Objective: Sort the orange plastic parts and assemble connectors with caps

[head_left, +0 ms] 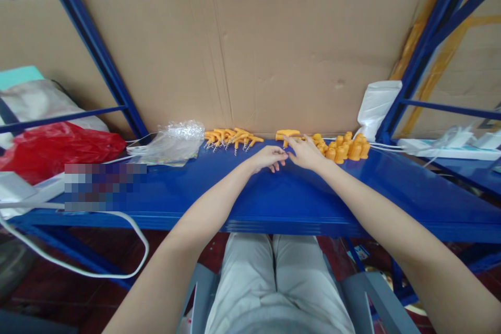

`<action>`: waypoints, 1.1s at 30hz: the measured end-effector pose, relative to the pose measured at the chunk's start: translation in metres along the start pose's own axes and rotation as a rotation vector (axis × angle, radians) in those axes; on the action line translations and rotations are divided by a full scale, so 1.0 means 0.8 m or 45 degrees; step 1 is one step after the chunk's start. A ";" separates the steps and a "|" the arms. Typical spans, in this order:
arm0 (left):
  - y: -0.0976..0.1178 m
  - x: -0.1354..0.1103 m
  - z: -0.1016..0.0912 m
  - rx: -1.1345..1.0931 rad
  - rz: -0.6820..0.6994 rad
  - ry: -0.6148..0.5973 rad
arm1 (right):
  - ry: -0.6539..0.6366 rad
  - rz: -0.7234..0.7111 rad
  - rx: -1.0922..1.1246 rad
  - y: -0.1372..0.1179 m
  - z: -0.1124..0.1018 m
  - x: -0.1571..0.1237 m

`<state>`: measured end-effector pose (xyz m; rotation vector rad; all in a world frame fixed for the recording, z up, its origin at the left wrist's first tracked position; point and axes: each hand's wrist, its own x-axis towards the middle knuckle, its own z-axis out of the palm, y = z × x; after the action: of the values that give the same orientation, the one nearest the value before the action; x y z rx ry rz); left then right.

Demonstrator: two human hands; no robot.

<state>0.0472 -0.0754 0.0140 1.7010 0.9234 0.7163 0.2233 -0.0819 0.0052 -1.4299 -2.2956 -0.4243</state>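
My left hand [267, 158] rests on the blue shelf [219, 193] with its fingers curled down, and whatever is under them is hidden. My right hand [304, 153] lies just to its right, thumb stretched toward the left fingertips and fingers spread. Those fingers reach toward a pile of orange plastic caps [347, 147]. A single orange T-shaped handle [287, 134] lies just behind both hands. Further left is a row of several orange T-handles with small metal screws [233, 138].
A crumpled clear plastic bag [172, 141] lies left of the handles, and a red bag [55, 148] sits at the far left. A white bag [376, 107] leans at the right by a blue upright. White cables run along the shelf. Cardboard [274, 47] backs the shelf.
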 end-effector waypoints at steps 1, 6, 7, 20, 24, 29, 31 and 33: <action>0.000 0.001 0.001 -0.017 0.002 0.016 | -0.003 -0.008 0.005 0.001 0.001 0.000; 0.007 0.002 -0.001 -0.177 -0.041 0.129 | -0.046 0.028 0.014 0.004 0.001 0.000; 0.008 0.002 -0.003 -0.217 -0.051 0.169 | -0.052 0.035 0.015 0.004 0.000 0.000; -0.016 0.008 -0.085 -0.204 -0.207 0.954 | -0.114 -0.017 0.031 0.011 0.011 -0.001; -0.030 0.010 -0.098 -0.182 -0.320 1.023 | -0.147 -0.017 0.019 0.009 0.009 -0.002; -0.039 0.013 -0.104 -0.181 -0.361 1.063 | -0.219 0.014 -0.006 0.004 0.005 -0.002; -0.040 0.014 -0.106 -0.166 -0.363 1.079 | -0.224 0.001 -0.008 0.003 0.005 -0.002; -0.040 0.014 -0.106 -0.148 -0.362 1.087 | -0.229 -0.013 -0.007 0.003 0.006 -0.002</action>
<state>-0.0237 -0.0180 0.0091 1.1000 1.6241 1.3017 0.2254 -0.0799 0.0000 -1.5147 -2.4443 -0.3166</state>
